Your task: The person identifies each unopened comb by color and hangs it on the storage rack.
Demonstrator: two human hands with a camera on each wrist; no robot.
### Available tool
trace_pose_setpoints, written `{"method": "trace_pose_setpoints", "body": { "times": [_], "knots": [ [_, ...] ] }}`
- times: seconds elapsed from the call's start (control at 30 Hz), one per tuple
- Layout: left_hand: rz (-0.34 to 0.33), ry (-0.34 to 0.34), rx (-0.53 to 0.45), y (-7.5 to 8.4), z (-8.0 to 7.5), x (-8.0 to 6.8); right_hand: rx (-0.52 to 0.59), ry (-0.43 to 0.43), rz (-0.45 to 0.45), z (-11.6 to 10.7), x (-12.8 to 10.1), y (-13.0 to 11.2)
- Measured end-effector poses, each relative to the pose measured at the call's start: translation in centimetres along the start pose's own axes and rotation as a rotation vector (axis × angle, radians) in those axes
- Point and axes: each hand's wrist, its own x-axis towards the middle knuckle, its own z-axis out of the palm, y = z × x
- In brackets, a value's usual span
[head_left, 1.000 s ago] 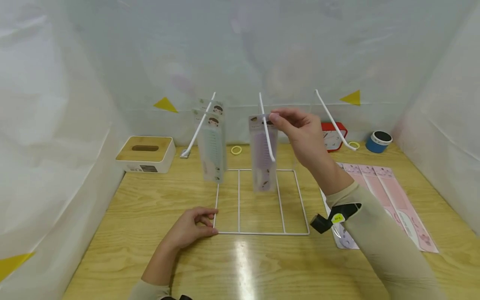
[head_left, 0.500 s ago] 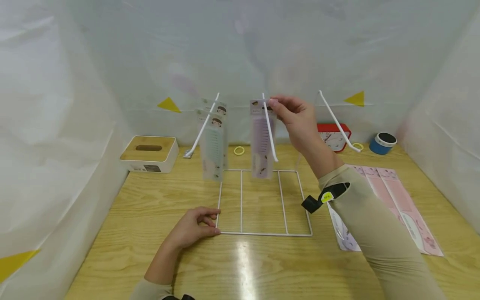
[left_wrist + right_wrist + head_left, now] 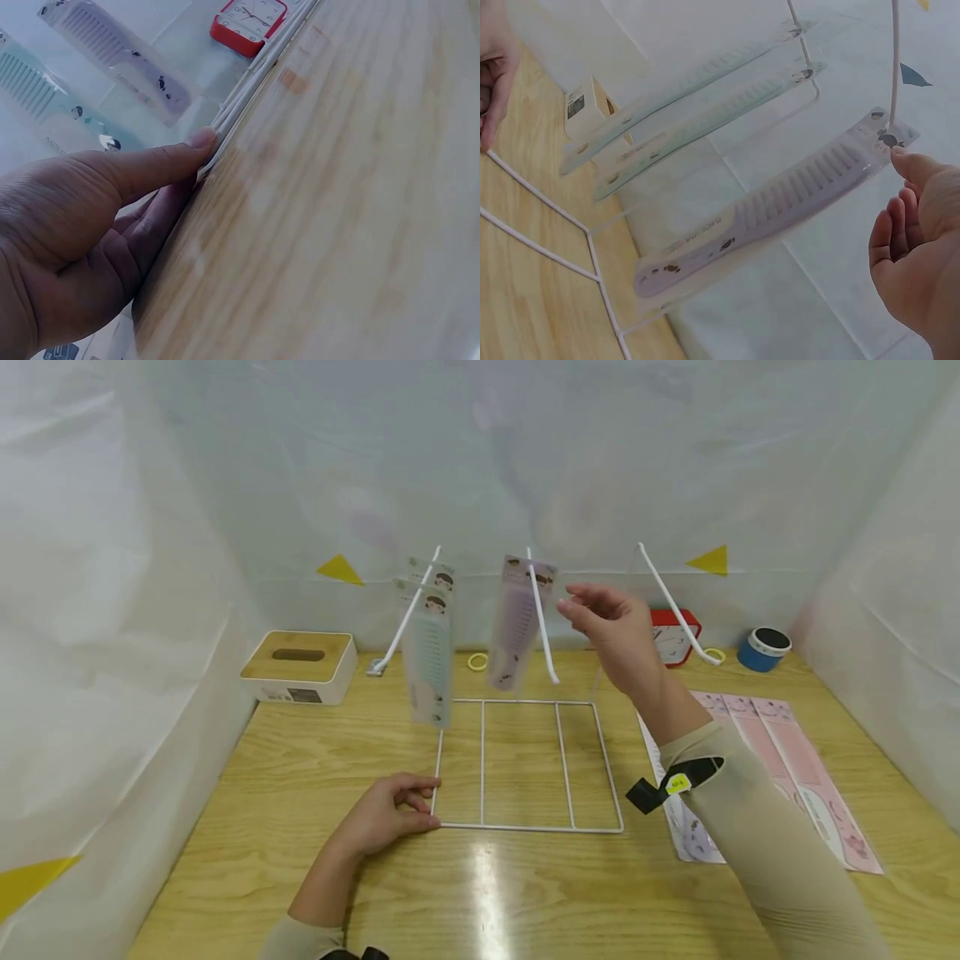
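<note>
A white wire rack [image 3: 525, 827] stands on the wooden table with three slanted prongs. A purple comb pack [image 3: 517, 622] [image 3: 780, 217] hangs from the middle prong [image 3: 542, 627], tilted to the left. My right hand [image 3: 573, 610] [image 3: 900, 195] hovers just right of the pack's top, fingers relaxed, holding nothing. Two green comb packs [image 3: 429, 652] [image 3: 697, 105] hang on the left prong. My left hand [image 3: 397, 806] [image 3: 150, 195] rests on the table, thumb and fingertips against the front left corner of the rack's base wire [image 3: 247, 97].
Pink comb packs [image 3: 780, 760] lie flat on the table at the right. A white box with a wooden lid [image 3: 296, 667] sits at the back left. A red clock [image 3: 671, 631], a blue round can [image 3: 759, 646] and yellow rings [image 3: 473, 660] line the back. White sheeting surrounds the table.
My right hand slid the purple pack up the middle prong, then let go and drew back to the right. The pack now swings leftward. The left hand stayed put.
</note>
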Motion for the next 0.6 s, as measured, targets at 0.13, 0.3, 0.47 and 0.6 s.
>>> {"method": "trace_pose_setpoints", "body": {
  "times": [0.13,0.3,0.47,0.6],
  "knots": [
    [0.007,0.0,0.0,-0.1,0.0,0.1,-0.04,-0.038,0.012,-1.7,-1.6,1.6],
    [0.012,0.003,0.005,-0.2,0.0,0.2,-0.053,-0.038,0.096,-3.9,-3.5,4.0],
    [0.009,0.0,0.009,-0.1,-0.1,0.2,-0.053,0.013,0.174,-6.3,-4.6,6.6],
    [0.005,0.004,0.011,-0.1,0.0,0.2,-0.098,0.034,0.184,-8.3,-4.9,8.4]
  ]
}}
